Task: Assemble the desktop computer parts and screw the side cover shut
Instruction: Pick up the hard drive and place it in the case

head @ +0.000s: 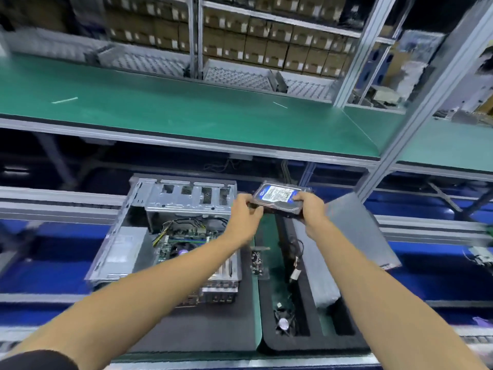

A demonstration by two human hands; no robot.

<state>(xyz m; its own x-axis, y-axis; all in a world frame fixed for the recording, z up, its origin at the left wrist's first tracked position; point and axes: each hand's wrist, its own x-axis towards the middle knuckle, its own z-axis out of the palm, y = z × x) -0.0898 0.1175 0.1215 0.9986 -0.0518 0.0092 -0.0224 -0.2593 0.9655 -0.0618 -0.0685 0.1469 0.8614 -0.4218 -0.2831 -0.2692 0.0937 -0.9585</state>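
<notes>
Both hands hold a hard drive [277, 200] in the air, above the far end of the gap between the computer case and the foam tray. The drive is tilted, its blue and white label facing up and toward the camera. The left hand [244, 216] grips the drive's left edge, its fingers [246, 200] curled over the top of that edge and the thumb beneath. The right hand [312, 212] grips the near right corner, fingers wrapped around the edge with the thumb [297, 197] pressed on the label side. Motion blur prevents a finer reading of individual finger positions.

The open computer case [138, 236] lies on its side on a dark mat [208, 329], left of centre. Its motherboard [181, 244], with yellow and black wiring, is exposed, and a perforated metal drive cage [192, 196] spans the far end. The left forearm crosses above the near right part of the case.

To the right, a black foam tray [269, 340] holds a small fan [284, 320] in its near compartment and a cable with a white connector [294, 273] farther back. A grey side cover [354, 236] rests at a slant against the tray's right side.

A green shelf [186, 110] runs across above the workstation; stacked cardboard boxes [266, 46] fill the racks beyond
</notes>
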